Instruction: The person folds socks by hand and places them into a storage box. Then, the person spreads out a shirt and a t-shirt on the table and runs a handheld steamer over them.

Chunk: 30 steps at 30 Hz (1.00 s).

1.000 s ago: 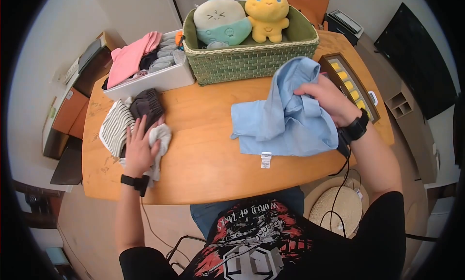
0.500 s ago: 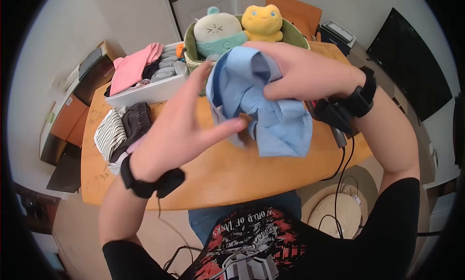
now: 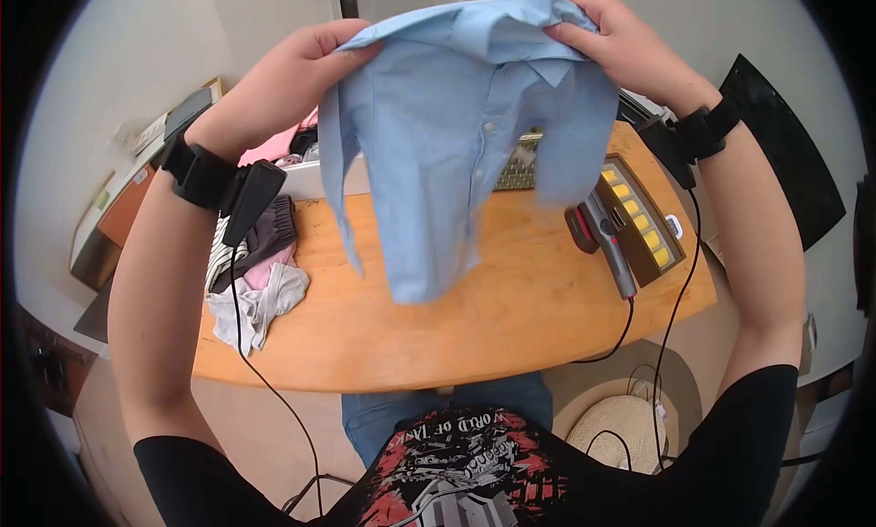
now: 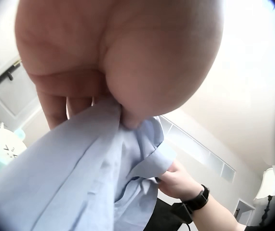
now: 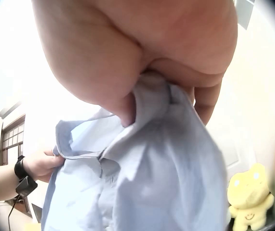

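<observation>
A light blue button-up shirt hangs spread in the air over the table, its collar and shoulders at the top and its lower edge blurred. My left hand pinches the shirt near one shoulder, thumb toward me. At the other shoulder, beside the collar, my right hand grips the cloth between thumb and fingers. In the left wrist view the cloth falls from under the left thumb. The right wrist view shows the shirt's collar and buttoned front between both hands.
A handheld corded appliance lies on the wooden table beside a brown box of yellow items. Folded clothes lie at the left. Behind the shirt stand a white box and a green woven basket, both partly hidden.
The left hand has left the folded clothes and taken hold of the shirt. Both hands have raised the bunched shirt off the table and spread it out, uncovering the corded appliance.
</observation>
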Each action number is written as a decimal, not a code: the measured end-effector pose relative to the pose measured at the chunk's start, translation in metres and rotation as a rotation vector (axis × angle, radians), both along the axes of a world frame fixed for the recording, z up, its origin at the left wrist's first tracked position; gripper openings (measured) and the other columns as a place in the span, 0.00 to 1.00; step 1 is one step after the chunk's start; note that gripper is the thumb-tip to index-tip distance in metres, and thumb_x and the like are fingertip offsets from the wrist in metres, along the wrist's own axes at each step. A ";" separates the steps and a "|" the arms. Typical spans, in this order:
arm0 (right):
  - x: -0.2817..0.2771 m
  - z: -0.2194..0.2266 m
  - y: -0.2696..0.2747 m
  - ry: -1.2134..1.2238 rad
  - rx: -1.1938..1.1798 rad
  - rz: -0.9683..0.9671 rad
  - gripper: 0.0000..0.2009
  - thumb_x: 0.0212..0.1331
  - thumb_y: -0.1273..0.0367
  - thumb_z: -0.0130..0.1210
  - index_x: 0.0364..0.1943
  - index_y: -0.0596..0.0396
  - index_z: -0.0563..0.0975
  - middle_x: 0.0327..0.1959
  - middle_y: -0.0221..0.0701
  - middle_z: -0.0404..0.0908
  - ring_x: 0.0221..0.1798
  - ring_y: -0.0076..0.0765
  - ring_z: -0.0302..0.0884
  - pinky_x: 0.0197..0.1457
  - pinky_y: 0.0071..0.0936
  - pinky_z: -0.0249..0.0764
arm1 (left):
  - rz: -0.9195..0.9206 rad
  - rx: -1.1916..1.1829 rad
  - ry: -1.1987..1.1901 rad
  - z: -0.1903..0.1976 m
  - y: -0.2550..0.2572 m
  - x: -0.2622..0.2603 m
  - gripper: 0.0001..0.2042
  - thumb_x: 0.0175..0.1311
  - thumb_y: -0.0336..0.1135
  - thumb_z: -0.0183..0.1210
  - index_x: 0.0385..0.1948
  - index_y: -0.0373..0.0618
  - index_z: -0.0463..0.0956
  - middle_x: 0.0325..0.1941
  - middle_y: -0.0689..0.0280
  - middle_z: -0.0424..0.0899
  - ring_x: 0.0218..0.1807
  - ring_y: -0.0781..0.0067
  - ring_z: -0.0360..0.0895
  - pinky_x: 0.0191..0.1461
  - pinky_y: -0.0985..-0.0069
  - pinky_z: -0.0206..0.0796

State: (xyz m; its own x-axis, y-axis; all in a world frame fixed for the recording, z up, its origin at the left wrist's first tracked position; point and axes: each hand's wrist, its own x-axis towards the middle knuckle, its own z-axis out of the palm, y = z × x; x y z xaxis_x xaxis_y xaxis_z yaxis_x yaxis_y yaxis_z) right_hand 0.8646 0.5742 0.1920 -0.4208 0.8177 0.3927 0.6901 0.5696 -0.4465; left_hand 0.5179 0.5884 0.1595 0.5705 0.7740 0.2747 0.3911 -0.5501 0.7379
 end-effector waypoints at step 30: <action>0.019 -0.100 -0.183 0.008 0.241 0.101 0.06 0.63 0.68 0.63 0.33 0.56 0.81 0.28 0.32 0.85 0.26 0.34 0.84 0.31 0.25 0.76 | 0.176 -0.395 -0.113 -0.108 -0.204 -0.069 0.12 0.55 0.15 0.45 0.36 0.35 0.76 0.26 0.67 0.76 0.28 0.83 0.71 0.33 0.82 0.64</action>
